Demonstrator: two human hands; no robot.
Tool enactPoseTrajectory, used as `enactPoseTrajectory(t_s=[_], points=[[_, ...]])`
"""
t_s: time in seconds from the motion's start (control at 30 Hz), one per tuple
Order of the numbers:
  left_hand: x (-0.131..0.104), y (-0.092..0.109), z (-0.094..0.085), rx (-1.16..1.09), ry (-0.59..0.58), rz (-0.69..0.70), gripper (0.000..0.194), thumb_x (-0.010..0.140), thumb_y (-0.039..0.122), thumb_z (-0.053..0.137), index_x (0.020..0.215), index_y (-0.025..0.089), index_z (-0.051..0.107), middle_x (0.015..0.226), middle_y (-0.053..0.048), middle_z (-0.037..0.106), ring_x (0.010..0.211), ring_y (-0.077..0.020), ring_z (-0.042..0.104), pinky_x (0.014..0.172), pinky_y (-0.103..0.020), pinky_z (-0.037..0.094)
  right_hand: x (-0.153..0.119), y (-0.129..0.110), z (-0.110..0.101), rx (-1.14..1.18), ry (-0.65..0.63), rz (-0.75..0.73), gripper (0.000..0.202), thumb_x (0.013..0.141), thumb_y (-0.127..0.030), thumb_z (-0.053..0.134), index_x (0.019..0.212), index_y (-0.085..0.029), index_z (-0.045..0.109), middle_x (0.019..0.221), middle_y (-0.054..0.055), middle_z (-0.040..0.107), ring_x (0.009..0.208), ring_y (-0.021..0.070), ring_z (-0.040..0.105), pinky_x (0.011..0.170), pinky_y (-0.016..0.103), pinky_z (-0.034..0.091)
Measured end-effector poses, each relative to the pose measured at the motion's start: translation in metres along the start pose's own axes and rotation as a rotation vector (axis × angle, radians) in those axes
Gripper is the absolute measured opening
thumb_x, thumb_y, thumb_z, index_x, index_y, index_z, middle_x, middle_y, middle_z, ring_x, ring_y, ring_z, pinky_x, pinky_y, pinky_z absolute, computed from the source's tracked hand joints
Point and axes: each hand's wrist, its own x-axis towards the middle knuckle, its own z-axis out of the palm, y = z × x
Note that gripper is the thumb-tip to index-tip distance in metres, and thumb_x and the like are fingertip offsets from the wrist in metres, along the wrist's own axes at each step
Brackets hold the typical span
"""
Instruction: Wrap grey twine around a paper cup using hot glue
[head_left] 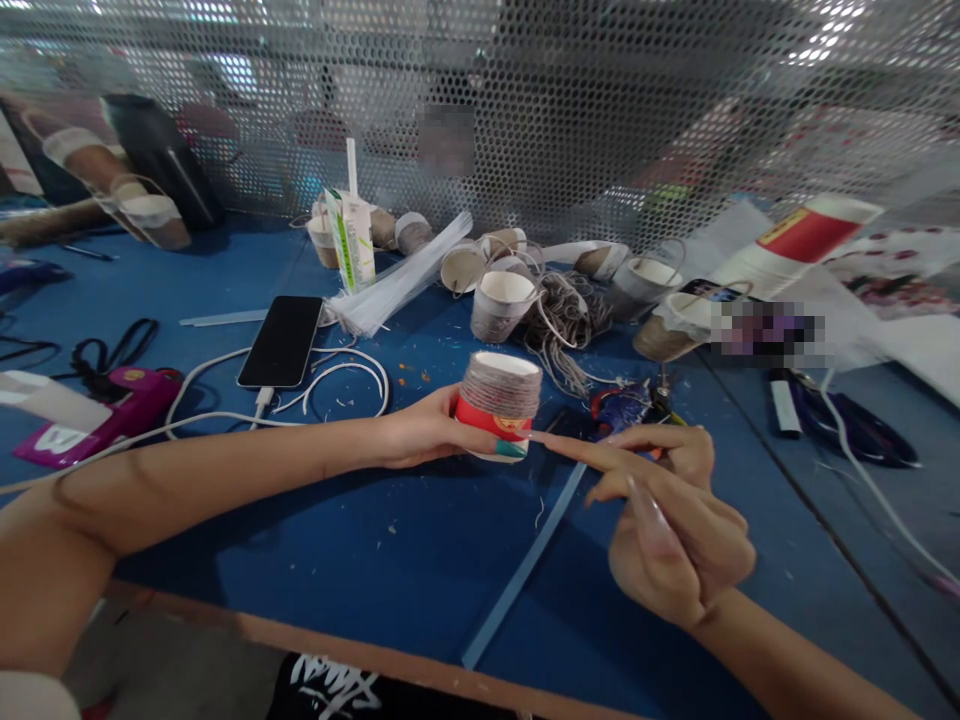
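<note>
My left hand (427,425) is wrapped round a small paper cup (501,400), holding it upright just above the blue table. Grey twine winds round the cup's upper part, and a red band shows below it. My right hand (675,520) is to the right of the cup, its index finger stretched out to the red band with the tip at or very near it. The other fingers are curled loosely, and I see nothing held in them. Beneath the hands, a long translucent glue stick (525,570) lies slanting on the table.
Behind the cup are a twine heap (570,315), several bucket-like cups (502,305) and a glue-stick bundle (420,275). Leftward lie a phone (279,340) on a white cable and a magenta glue gun (142,400). A stack of paper cups (802,240) leans at the right. Perforated metal (525,110) closes the back.
</note>
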Motion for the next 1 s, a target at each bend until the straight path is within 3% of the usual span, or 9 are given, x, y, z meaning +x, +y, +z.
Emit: enactPoseTrajectory(t_s=[0.1,0.23,0.33,0.63,0.83,1.0], points=[[-0.001,0.001,0.0,-0.004,-0.034,0.014,0.051,0.052,0.011,0.088,0.099,0.015,0.069,0.095,-0.005,0.073,0.089,-0.0159,0.069,0.094,-0.035,0.049,0.009,-0.005,0.0,0.046,0.018,-0.105,0.025,0.089,-0.021,0.039,0.084,-0.022,0.064,0.097,0.007,0.075,0.092,0.026,0.059,0.081,0.046,0.045],[-0.002,0.003,0.002,0.024,-0.066,0.031,0.051,0.052,0.012,0.087,0.1,0.015,0.07,0.095,-0.005,0.074,0.088,-0.0161,0.069,0.092,-0.033,0.049,0.022,-0.013,0.001,0.068,-0.149,-0.165,0.018,0.089,-0.02,0.036,0.088,-0.022,0.054,0.12,0.006,0.071,0.09,0.0228,0.057,0.083,0.045,0.043],[-0.003,0.004,0.002,0.049,-0.063,0.052,0.05,0.053,0.012,0.087,0.099,0.016,0.07,0.092,-0.004,0.074,0.085,-0.0158,0.069,0.09,-0.033,0.05,0.024,-0.016,0.001,0.083,-0.188,-0.131,0.018,0.09,-0.023,0.034,0.091,-0.023,0.052,0.128,0.006,0.067,0.093,0.0235,0.057,0.085,0.046,0.041],[-0.006,0.007,-0.002,0.052,-0.129,0.048,0.052,0.056,0.011,0.083,0.106,0.015,0.069,0.101,-0.008,0.075,0.096,-0.0211,0.07,0.096,-0.038,0.049,0.022,-0.015,-0.002,0.232,-0.157,-0.055,0.017,0.091,-0.021,0.037,0.088,-0.023,0.053,0.124,0.004,0.07,0.091,0.0227,0.051,0.085,0.044,0.038],[-0.005,0.006,0.0,0.115,-0.122,0.063,0.052,0.052,0.011,0.087,0.101,0.015,0.07,0.097,-0.007,0.075,0.092,-0.019,0.069,0.095,-0.036,0.05,0.02,-0.02,-0.001,0.244,-0.174,-0.007,0.016,0.09,-0.024,0.04,0.091,-0.023,0.056,0.122,0.007,0.069,0.091,0.0232,0.048,0.082,0.044,0.039],[-0.005,0.004,-0.002,0.112,-0.103,0.05,0.052,0.053,0.014,0.086,0.102,0.016,0.07,0.096,-0.006,0.075,0.089,-0.0194,0.07,0.089,-0.035,0.052,0.015,-0.015,0.0,0.333,0.006,0.053,0.019,0.091,-0.021,0.041,0.085,-0.023,0.059,0.108,0.006,0.074,0.091,0.0238,0.052,0.081,0.043,0.041]])
